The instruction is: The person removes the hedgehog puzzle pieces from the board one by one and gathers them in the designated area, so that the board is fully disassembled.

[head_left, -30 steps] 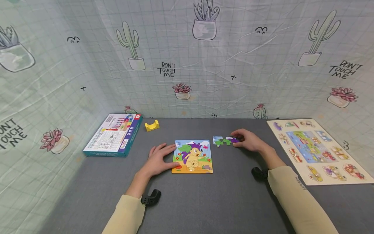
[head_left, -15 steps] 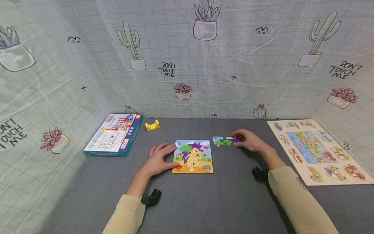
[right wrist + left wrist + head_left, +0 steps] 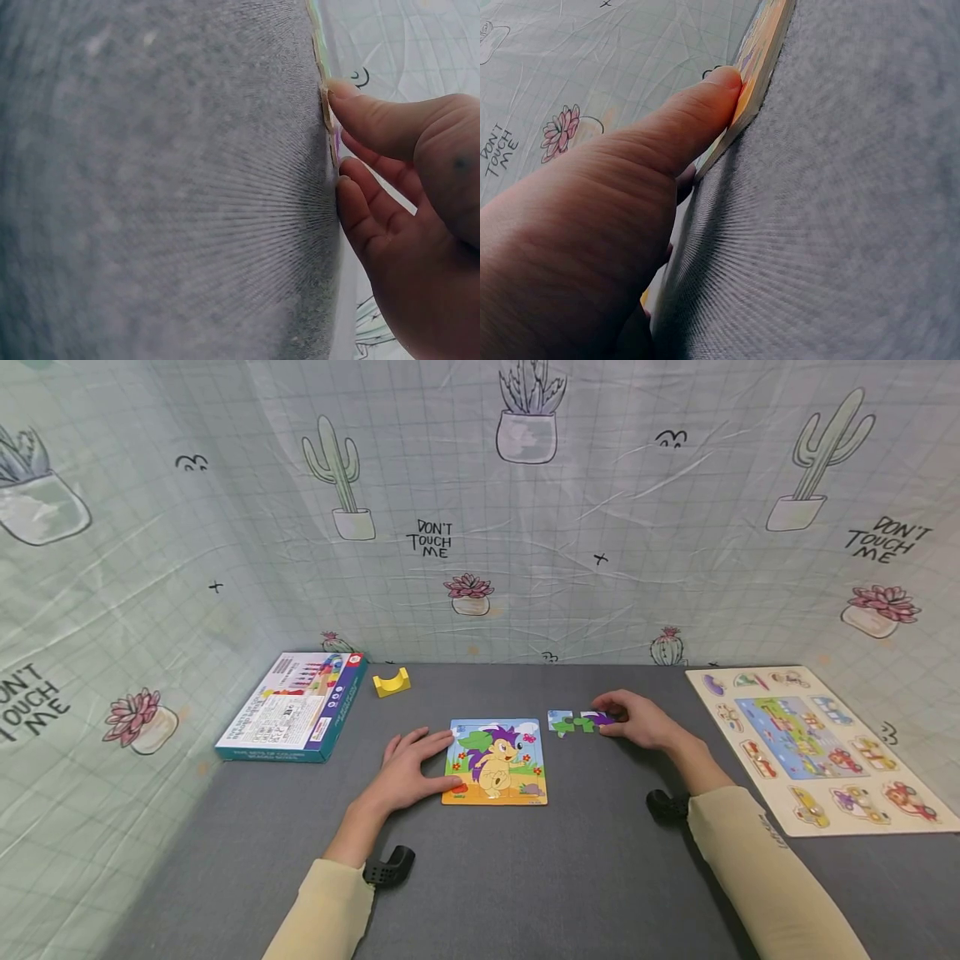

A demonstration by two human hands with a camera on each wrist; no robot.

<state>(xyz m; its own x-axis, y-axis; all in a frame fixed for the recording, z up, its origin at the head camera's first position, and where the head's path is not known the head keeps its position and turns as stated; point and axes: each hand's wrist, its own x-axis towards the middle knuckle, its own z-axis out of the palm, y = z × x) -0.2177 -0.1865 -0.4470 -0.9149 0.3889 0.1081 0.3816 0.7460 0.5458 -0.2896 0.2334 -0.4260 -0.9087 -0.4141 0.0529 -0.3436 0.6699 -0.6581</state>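
A square jigsaw puzzle (image 3: 498,760) with a cartoon hedgehog lies in the middle of the table. My left hand (image 3: 408,772) rests along its left side, fingers spread and fairly straight. In the left wrist view the thumb (image 3: 697,105) presses on a corner of the puzzle (image 3: 765,52). Right of the puzzle lie a few loose jigsaw pieces, among them a blue and green piece (image 3: 559,718). My right hand (image 3: 637,720) holds the purple and green piece (image 3: 594,718) at the right end, between thumb and curled fingers. Those fingers partly hide it.
A flat boxed set (image 3: 292,706) lies at the left. Beside it stands a yellow arch block (image 3: 392,682). A wooden peg board (image 3: 765,802) with vehicle pictures lies at the right. A printed cloth (image 3: 525,527) walls in the back and sides.
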